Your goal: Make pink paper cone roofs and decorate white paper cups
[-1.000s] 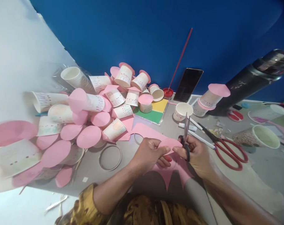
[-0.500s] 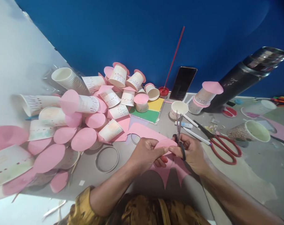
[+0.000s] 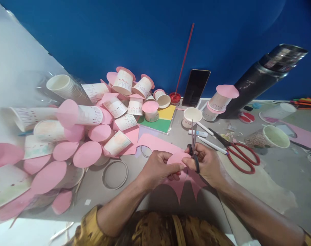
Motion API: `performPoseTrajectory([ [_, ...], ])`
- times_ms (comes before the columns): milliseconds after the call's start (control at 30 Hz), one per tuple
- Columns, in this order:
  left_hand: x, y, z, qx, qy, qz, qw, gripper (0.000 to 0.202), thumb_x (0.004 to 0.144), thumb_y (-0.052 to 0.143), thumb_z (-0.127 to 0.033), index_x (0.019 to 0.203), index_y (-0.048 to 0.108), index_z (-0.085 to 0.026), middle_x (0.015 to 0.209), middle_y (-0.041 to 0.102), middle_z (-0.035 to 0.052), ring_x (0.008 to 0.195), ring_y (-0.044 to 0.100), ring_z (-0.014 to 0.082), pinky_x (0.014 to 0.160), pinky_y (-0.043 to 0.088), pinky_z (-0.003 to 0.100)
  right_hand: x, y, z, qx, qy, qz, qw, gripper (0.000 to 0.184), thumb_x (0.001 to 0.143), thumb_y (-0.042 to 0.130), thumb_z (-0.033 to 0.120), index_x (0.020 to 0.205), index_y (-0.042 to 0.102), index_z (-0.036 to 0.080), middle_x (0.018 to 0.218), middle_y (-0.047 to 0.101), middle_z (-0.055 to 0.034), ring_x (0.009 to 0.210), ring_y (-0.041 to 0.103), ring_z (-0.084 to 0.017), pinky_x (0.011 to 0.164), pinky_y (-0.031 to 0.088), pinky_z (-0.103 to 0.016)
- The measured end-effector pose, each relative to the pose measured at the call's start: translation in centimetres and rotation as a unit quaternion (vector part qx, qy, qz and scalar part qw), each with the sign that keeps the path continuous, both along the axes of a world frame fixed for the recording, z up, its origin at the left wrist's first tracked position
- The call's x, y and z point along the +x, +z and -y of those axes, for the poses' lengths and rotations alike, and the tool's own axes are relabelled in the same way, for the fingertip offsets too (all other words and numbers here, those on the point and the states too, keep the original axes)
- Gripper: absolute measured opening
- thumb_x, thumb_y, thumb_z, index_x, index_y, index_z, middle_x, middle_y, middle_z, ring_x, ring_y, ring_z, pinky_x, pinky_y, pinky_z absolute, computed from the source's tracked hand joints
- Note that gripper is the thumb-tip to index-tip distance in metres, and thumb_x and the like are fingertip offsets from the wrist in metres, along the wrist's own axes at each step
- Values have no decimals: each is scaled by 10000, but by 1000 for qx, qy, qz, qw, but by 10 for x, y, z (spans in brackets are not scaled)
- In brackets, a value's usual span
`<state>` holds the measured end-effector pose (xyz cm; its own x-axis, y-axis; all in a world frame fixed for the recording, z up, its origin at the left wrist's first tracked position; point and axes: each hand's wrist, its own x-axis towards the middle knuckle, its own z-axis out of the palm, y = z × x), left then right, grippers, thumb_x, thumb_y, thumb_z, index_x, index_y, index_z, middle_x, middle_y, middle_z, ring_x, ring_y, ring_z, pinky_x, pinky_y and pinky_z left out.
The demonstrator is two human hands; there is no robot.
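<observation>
Snipping away: pink paper [image 3: 177, 159] is pinched by the left hand [image 3: 159, 167], black scissors [image 3: 193, 150] (blades up) gripped by the right hand [image 3: 209, 164].

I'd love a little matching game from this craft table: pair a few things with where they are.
Things:
1. small dark scissors
2. red-handled scissors
3. phone
4. pink paper circle

Places:
A. propped against the blue wall
B. pinched in the left hand
C. lying on the table
D. in the right hand

Pairs: 1-D, 2-C, 3-A, 4-B
</observation>
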<state>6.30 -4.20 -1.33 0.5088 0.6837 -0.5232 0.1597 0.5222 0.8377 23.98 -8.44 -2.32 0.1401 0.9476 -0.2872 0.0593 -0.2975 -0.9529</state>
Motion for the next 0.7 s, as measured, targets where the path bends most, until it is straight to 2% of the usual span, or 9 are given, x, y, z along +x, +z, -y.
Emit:
performPoseTrajectory([
  [200, 0, 0, 0, 11, -14, 4, 1000, 272, 680, 789, -363, 642, 715, -105, 563, 699, 69, 465, 626, 134, 491, 495, 234, -1, -3, 0, -1, -3, -4, 1000, 307, 631, 818, 289, 843, 619, 189, 580, 503, 77, 521, 428, -88, 469, 342, -200],
  [433, -2, 3, -1, 8, 9, 21, 1000, 308, 687, 791, -394, 617, 697, -109, 511, 675, 66, 462, 625, 141, 509, 516, 248, 5, -5, -1, -1, 12, -13, 1000, 316, 677, 813, 291, 912, 627, 190, 613, 545, 68, 563, 471, -100, 497, 372, -203],
  [700, -2, 2, -3, -6, 23, 18, 1000, 349, 666, 829, -421, 632, 694, -101, 535, 686, 86, 458, 639, 172, 507, 525, 289, 3, -1, -2, 5, 41, -9, 999, 289, 649, 824, 286, 759, 574, 191, 559, 446, 92, 515, 355, -72, 461, 298, -194],
])
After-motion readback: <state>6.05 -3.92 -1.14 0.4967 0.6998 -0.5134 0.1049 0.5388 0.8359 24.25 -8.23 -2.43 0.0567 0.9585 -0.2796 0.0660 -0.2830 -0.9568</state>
